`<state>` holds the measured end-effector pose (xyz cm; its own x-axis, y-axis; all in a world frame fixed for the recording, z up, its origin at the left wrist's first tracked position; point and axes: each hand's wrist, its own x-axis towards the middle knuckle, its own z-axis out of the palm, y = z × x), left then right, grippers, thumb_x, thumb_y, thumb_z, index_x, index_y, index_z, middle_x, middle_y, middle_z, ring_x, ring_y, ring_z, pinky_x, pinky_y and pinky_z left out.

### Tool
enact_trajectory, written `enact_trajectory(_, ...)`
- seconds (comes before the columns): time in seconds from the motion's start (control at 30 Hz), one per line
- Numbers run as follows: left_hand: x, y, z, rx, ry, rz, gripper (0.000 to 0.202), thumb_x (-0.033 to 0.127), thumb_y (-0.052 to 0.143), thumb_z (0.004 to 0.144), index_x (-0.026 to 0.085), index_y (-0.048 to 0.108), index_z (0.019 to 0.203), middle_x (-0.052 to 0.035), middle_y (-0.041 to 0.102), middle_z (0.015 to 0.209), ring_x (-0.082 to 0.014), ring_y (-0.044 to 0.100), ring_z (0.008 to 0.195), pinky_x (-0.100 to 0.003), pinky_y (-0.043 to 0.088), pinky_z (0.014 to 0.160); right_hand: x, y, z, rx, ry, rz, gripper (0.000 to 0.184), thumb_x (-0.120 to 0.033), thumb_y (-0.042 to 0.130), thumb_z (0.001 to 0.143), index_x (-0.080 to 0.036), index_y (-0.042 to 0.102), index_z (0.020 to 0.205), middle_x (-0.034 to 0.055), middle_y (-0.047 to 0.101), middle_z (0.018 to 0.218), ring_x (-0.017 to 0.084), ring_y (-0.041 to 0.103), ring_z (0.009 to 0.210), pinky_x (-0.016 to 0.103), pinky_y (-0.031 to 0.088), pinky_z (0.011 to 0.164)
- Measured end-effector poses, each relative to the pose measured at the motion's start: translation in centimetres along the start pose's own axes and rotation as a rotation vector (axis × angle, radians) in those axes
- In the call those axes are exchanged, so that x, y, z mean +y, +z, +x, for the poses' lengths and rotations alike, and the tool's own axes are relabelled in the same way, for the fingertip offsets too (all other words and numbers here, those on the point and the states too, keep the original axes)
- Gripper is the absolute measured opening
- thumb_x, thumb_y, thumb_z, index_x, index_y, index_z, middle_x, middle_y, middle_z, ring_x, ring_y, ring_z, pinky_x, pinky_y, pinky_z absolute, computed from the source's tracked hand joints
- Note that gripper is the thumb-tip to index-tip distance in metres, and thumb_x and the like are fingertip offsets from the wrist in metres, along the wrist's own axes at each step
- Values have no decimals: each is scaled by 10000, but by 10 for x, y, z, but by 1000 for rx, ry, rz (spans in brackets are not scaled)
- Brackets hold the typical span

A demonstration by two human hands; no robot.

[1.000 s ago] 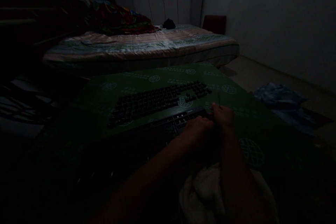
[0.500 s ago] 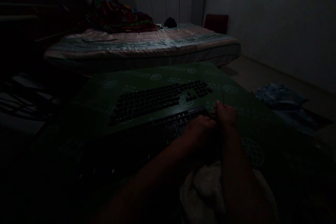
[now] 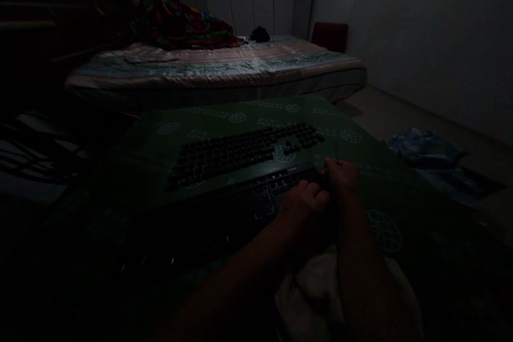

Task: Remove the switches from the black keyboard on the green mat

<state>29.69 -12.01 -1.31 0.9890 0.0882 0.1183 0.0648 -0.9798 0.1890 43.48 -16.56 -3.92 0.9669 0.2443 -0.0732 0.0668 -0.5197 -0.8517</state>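
A black keyboard base, with most of its keys off, lies across the near side of the green table. My left hand rests over its right end, fingers curled; what lies under them is hidden. Just right of it, at the keyboard's right corner, my right hand is closed around a thin, dark stick-like tool whose upper end pokes above the fist. Its lower end cannot be seen. Behind the base, loose black keycaps are laid out in rows on the table. Darkness hides fine detail.
The green table has white globe prints. Pale cloth lies below my forearms. Beyond the table stands a bed with a red patterned blanket. Bluish cloth is on the floor at the right.
My left hand has shifted slightly left and its knuckles have turned. My right hand has moved a little left and down, the thin tool moving with it. The keycaps stay put.
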Motion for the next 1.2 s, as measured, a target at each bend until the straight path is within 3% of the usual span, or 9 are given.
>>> enact_trajectory(0.1,-4,2,11,84,-126,78,204,234,406,873,180,549,1008,-76,558,981,-205,478,897,-334,438,752,-2,-1,-2,-6,19,-2,327,-393,499,696,-129,686,643,82,666,591,157,564,507,239,356,443)
enact_trajectory(0.17,-3,5,14,47,-154,98,202,224,419,866,175,552,1010,-80,562,979,-210,482,900,-333,442,736,-1,0,-1,-19,29,4,331,-398,502,695,-124,683,646,88,669,602,161,568,510,238,360,442)
enact_trajectory(0.33,5,5,0,-72,29,2,161,204,436,855,187,571,941,-44,579,922,-183,492,842,-276,438,665,2,1,2,-34,-15,-4,361,-408,481,716,-116,688,674,93,671,637,172,586,553,238,370,460)
enact_trajectory(0.53,-12,-4,19,120,-138,75,244,247,358,896,186,577,983,-77,565,980,-205,492,905,-317,432,746,-5,-4,-4,-33,-16,-65,346,-388,489,721,-116,693,659,61,643,582,163,568,535,237,351,451)
enact_trajectory(0.63,-17,2,36,99,-189,89,246,250,369,888,190,582,995,-87,568,959,-223,505,909,-333,441,727,-8,-6,-5,-33,15,-69,341,-390,496,714,-122,702,670,63,652,589,163,565,529,238,355,445)
enact_trajectory(0.73,-13,7,38,33,-109,17,229,196,399,856,191,579,998,-71,588,940,-209,522,877,-314,448,715,-7,-5,-4,-20,-4,-86,328,-386,500,712,-133,701,656,86,674,625,169,576,553,239,365,458)
enact_trajectory(0.9,-4,5,13,-14,6,-154,187,159,466,785,171,588,926,-59,621,908,-191,553,823,-301,466,719,-3,-3,-1,-37,-26,-33,339,-384,478,722,-135,695,648,99,682,631,176,601,572,242,394,489)
enact_trajectory(1.0,-6,5,-6,80,-30,-223,217,125,447,778,159,577,949,-67,638,913,-195,571,837,-316,479,745,0,-1,0,-41,-18,-3,350,-398,481,716,-124,694,671,101,680,638,182,603,557,246,391,473)
enact_trajectory(1.2,-18,4,-35,410,-187,-265,325,65,464,717,160,547,1017,-69,646,979,-187,588,899,-317,487,791,4,3,4,15,-44,-3,343,-413,480,697,-140,677,631,92,666,599,187,588,522,253,371,449)
